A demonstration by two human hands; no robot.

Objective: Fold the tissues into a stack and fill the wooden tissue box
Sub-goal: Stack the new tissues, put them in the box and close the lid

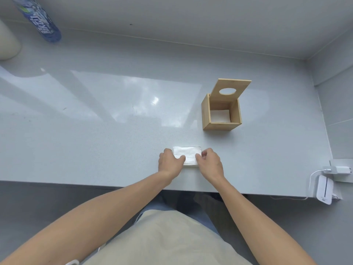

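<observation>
1. I see a folded white tissue (188, 155) lying flat on the grey countertop (95, 140), close to the near edge and a little right of centre.
2. My left hand (170, 161) sits on the tissue's left end. Its fingers curl down over that edge and its thumb lies across the top of the paper, so it grips the tissue there.
3. My right hand (209, 162) is at the tissue's right end, fingers bent, with the thumb and fingertips closed on the right edge in a pinch.
4. The two hands are apart, with the bare middle of the tissue showing between them.
5. The wooden tissue box (221, 113) stands farther back and to the right of the tissue, well apart from both hands.
6. Its lid (232, 90), with an oval hole, is tipped up at the far side, leaving the box open on top.
7. Inside, on the bottom of the box, I make out a white folded tissue layer (219, 115).
8. A blue-labelled bottle (41, 22) stands at the far left.
9. A white charger (342, 169) with a cable and a small white device (324, 191) sit at the near right edge.
</observation>
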